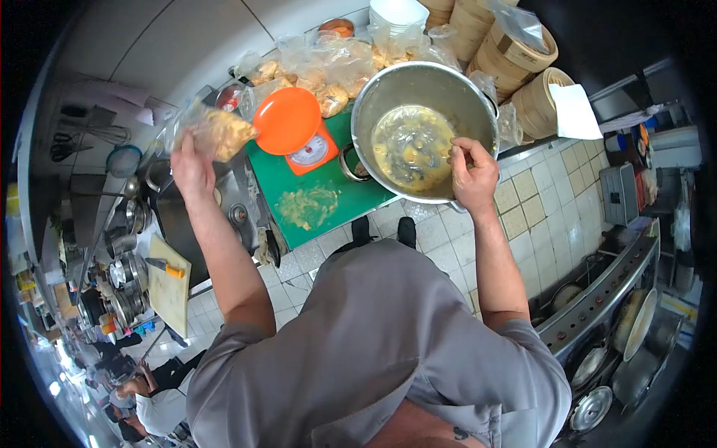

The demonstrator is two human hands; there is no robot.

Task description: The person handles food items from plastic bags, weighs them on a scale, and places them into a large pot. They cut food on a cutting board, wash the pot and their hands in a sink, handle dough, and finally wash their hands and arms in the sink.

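My left hand (193, 168) is closed on a clear plastic bag (230, 134) with yellowish food in it, held left of the orange kitchen scale (312, 154). An orange plate (287, 119) sits on the scale. My right hand (475, 178) is over the right rim of a large metal pot (467, 97), fingers curled in a pinch. What they hold, if anything, is hidden. Inside the pot are a yellowish residue (407, 134) and small pieces. Yellow smears (308, 207) mark the green cutting board (278, 224) under the scale.
Several filled plastic bags (332, 98) lie behind the scale. Bamboo steamers (515, 56) and white containers (398, 13) stand at the back. A sink (196, 239) is at left, near a pale board (166, 299) with a knife (176, 272). Stove and pans (635, 321) are at right.
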